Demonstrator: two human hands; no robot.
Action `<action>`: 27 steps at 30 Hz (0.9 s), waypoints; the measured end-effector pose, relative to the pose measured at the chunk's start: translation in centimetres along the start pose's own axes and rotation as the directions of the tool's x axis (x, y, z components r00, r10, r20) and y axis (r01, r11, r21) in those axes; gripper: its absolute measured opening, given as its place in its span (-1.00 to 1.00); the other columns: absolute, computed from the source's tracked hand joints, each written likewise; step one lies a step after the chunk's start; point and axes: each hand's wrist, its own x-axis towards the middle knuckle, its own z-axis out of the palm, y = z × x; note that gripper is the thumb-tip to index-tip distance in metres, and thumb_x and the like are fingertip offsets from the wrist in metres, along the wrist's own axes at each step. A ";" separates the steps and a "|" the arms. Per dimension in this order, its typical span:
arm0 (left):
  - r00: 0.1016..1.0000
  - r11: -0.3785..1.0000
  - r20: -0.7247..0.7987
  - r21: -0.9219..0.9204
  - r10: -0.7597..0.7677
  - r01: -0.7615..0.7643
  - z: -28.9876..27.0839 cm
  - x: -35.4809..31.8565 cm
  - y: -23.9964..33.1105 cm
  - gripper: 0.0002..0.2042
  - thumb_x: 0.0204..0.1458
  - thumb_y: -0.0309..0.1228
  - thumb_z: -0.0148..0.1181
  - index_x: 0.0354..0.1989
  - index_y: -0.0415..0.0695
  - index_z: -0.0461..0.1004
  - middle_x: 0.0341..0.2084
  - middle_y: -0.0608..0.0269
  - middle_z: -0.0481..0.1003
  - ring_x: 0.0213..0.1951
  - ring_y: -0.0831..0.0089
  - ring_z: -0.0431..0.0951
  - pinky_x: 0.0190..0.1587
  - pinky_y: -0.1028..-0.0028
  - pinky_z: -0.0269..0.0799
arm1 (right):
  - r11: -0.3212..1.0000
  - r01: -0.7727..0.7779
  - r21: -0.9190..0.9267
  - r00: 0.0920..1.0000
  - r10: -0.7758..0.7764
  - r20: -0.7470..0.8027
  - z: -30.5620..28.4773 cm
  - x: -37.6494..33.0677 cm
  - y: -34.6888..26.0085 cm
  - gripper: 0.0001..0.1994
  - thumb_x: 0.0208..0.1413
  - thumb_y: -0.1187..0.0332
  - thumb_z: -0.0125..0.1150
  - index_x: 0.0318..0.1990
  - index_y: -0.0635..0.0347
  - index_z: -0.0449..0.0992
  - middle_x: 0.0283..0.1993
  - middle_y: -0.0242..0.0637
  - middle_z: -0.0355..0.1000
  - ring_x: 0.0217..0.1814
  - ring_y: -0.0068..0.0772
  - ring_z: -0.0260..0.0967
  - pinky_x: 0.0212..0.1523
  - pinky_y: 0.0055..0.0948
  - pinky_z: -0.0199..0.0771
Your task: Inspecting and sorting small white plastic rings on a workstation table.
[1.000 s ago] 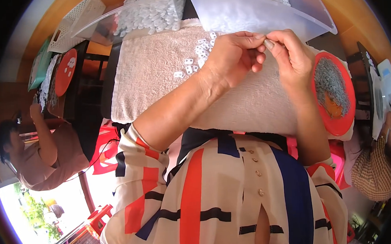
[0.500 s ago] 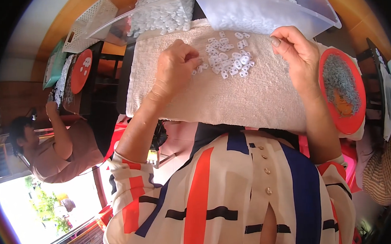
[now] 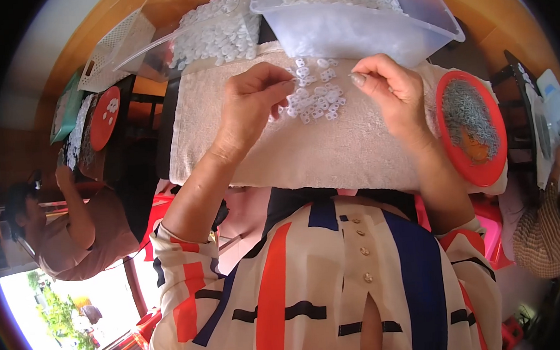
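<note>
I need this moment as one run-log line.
left hand: curled, by white plastic pieces; right hand: curled, right of pieces; grasp: unclear; beige towel: beneath pieces; red dish: right of right hand

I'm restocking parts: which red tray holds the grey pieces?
The red tray beside the right hand is heaped with them; the far-left tray bears white pieces.

Two hands, one left hand [image 3: 251,107] and one right hand [image 3: 395,99]; one towel [image 3: 355,155]; two clear tubs [image 3: 349,35], at 11 and 1 o'clock; two red dishes [image 3: 483,177], at 3 and 10; one white basket [image 3: 106,57] at 10; white pieces [image 3: 317,103], overlapping, too many to count.
</note>
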 end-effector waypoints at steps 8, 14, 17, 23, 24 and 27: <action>0.956 0.845 0.261 -0.474 -0.132 0.246 6.2 2.6 2.5 -0.90 0.12 -0.51 0.12 -0.30 -0.30 0.47 -0.47 0.18 0.50 -0.51 0.47 0.48 -0.52 0.53 0.36 | 0.977 -0.116 0.181 0.984 0.137 -0.110 -0.2 0.2 0.6 -0.92 0.16 0.43 0.18 -0.24 0.22 0.50 -0.41 -0.47 0.45 -0.40 -0.72 0.34 -0.46 -0.70 0.23; 0.900 0.733 0.402 -0.561 -0.167 0.386 7.9 3.9 2.7 -0.87 0.20 -0.46 0.03 -0.22 -0.29 0.40 -0.41 0.18 0.46 -0.46 0.44 0.46 -0.45 0.49 0.35 | 0.927 -0.137 0.350 0.949 0.224 -0.222 -0.7 0.6 0.1 -0.89 0.16 0.40 0.19 -0.22 0.23 0.49 -0.37 -0.47 0.47 -0.38 -0.70 0.36 -0.44 -0.69 0.22; 0.877 0.670 0.450 -0.601 -0.168 0.436 8.3 4.0 2.0 -0.86 0.21 -0.45 0.02 -0.21 -0.29 0.38 -0.41 0.19 0.45 -0.45 0.44 0.45 -0.44 0.48 0.34 | 0.912 -0.118 0.393 0.939 0.231 -0.255 -0.7 0.5 0.0 -0.88 0.17 0.38 0.19 -0.21 0.22 0.49 -0.37 -0.47 0.47 -0.38 -0.70 0.36 -0.44 -0.68 0.21; 0.866 0.583 0.466 -0.658 -0.181 0.477 8.7 4.3 0.3 -0.84 0.19 -0.44 0.06 -0.16 -0.29 0.38 -0.42 0.19 0.46 -0.45 0.43 0.46 -0.45 0.46 0.35 | 0.929 -0.097 0.357 0.954 0.189 -0.233 -0.1 0.5 0.1 -0.93 0.17 0.50 0.17 -0.22 0.28 0.47 -0.37 -0.42 0.45 -0.38 -0.66 0.39 -0.40 -0.67 0.33; 0.869 0.564 0.459 -0.676 -0.183 0.475 8.7 4.3 0.0 -0.83 0.18 -0.46 0.08 -0.14 -0.30 0.39 -0.43 0.18 0.46 -0.45 0.41 0.47 -0.45 0.44 0.38 | 0.928 -0.087 0.362 0.957 0.178 -0.227 0.0 0.5 0.6 -0.95 0.16 0.58 0.15 -0.24 0.33 0.46 -0.39 -0.37 0.44 -0.39 -0.63 0.39 -0.37 -0.64 0.41; 0.886 0.561 0.409 -0.691 -0.218 0.456 8.7 3.8 -0.2 -0.83 0.17 -0.47 0.09 -0.15 -0.31 0.40 -0.43 0.17 0.47 -0.46 0.41 0.47 -0.46 0.44 0.38 | 0.911 -0.107 0.397 0.961 0.198 -0.195 0.4 0.4 0.5 -0.95 0.16 0.59 0.14 -0.24 0.37 0.45 -0.40 -0.34 0.43 -0.41 -0.62 0.38 -0.38 -0.62 0.43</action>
